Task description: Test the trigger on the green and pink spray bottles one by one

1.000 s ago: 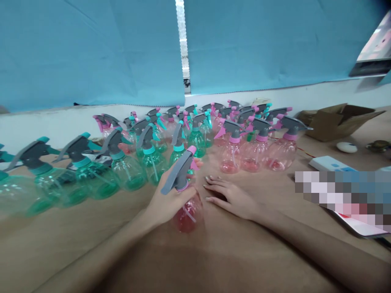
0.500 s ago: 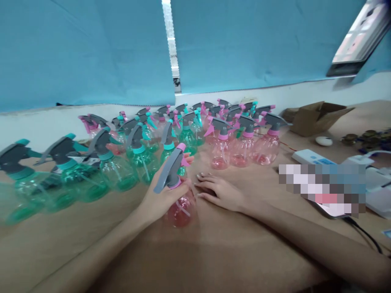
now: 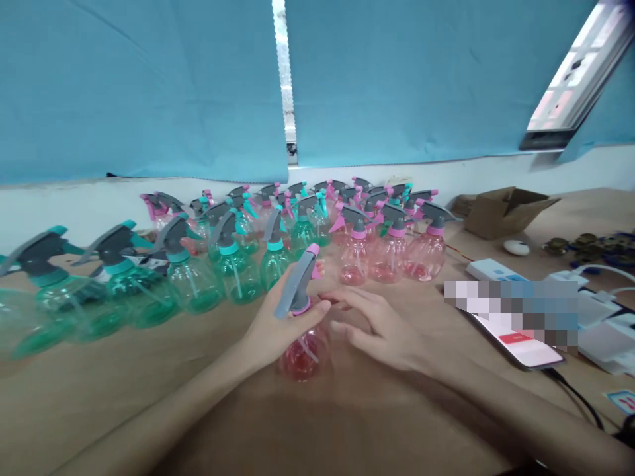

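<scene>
The bare left hand (image 3: 270, 334) covers part of the round, see-through pink plastic spray bottle (image 3: 303, 362), whose grey trigger head (image 3: 298, 281) hides some of the fingers. Whether the bare right hand (image 3: 384, 324), just beside the pink bottle, touches it cannot be told. Far left of that bottle, a round, translucent green plastic spray bottle (image 3: 22, 324) is blurred and cut off by the picture's edge. Right of the pink bottle, a pixelated block (image 3: 510, 307) covers much of a flat, black-edged phone (image 3: 538, 356); farther right, small dark-blue and brass-coloured pieces (image 3: 602, 251) are too blurred to identify.
</scene>
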A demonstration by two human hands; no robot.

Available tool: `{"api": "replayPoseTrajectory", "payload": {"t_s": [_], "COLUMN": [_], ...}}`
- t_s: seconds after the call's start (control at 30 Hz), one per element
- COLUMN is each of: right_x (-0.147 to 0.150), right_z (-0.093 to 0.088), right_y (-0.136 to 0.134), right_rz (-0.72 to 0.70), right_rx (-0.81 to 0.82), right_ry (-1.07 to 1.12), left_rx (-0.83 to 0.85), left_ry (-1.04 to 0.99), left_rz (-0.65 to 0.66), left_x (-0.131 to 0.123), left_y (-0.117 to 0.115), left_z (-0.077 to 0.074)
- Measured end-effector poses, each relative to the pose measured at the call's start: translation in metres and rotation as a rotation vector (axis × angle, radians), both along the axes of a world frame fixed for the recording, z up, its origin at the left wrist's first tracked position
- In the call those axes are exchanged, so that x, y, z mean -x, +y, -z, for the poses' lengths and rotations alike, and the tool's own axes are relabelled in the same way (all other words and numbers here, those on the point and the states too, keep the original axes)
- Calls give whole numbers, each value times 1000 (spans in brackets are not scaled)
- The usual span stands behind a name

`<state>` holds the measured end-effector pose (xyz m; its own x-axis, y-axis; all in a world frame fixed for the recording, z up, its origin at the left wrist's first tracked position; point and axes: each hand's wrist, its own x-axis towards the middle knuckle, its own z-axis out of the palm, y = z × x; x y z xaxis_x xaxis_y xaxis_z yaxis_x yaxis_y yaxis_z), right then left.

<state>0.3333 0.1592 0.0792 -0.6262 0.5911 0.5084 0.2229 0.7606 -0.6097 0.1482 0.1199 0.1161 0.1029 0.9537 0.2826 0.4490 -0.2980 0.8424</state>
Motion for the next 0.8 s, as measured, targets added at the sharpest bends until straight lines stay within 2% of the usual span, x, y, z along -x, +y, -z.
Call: {"api": "replayPoseTrajectory", "payload": {"t_s": [0.13, 0.3, 0.43, 0.53, 0.63, 0.8], "right_x": [5, 20, 28, 29, 27, 23], "right_z": [-5, -2, -1, -4, -5, -1], "right_y": [-19, -35, -40, -42, -40, -18], "right_rz": [107, 156, 215, 206, 215, 235], "right_rx": [-11, -7, -6, 7, 61, 8], "right_ry": [-75, -81, -86, -75, -91, -66], "left_rx": [-52, -22, -2, 29, 30, -31], "left_ry": [-64, -66, -31, -41, -3, 363], "left_rz": [-36, 10, 81, 165, 196, 8], "left_x": [-11, -17, -13, 0, 22, 62], "left_y": [4, 6, -2, -13, -24, -32], "left_z": [3, 3, -4, -2, 11, 45]}}
